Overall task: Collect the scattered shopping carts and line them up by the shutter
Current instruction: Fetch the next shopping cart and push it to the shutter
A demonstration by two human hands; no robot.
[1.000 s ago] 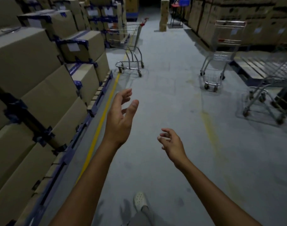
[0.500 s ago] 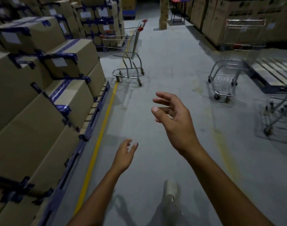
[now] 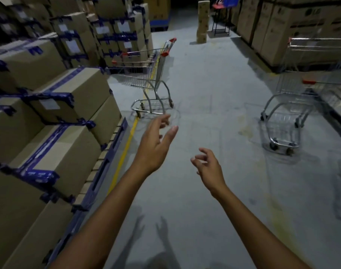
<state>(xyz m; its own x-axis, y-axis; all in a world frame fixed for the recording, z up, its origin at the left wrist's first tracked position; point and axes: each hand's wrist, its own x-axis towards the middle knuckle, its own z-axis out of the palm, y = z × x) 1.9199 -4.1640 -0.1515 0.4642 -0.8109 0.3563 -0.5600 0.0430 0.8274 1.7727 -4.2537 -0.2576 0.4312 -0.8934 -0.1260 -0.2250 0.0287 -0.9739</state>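
A metal shopping cart (image 3: 146,74) with red handle caps stands ahead on the left of the aisle, next to the stacked boxes. A second cart (image 3: 289,113) stands at the right, blurred, its handle side against the pallets. My left hand (image 3: 156,144) is raised in front of me, fingers spread and empty, its tips just below the first cart's wheels in the picture but well short of it. My right hand (image 3: 210,167) hangs lower, fingers loosely curled, holding nothing. No shutter is in view.
Taped cardboard boxes (image 3: 55,117) on blue pallets line the left side, edged by a yellow floor line (image 3: 125,152). More boxes (image 3: 282,26) stand at the right. A narrow box column (image 3: 202,20) and a stool (image 3: 222,18) stand far down the grey concrete aisle.
I have moved nearer to both carts. My left hand has swung up and forward while my right hand has dropped lower. Both stay empty.
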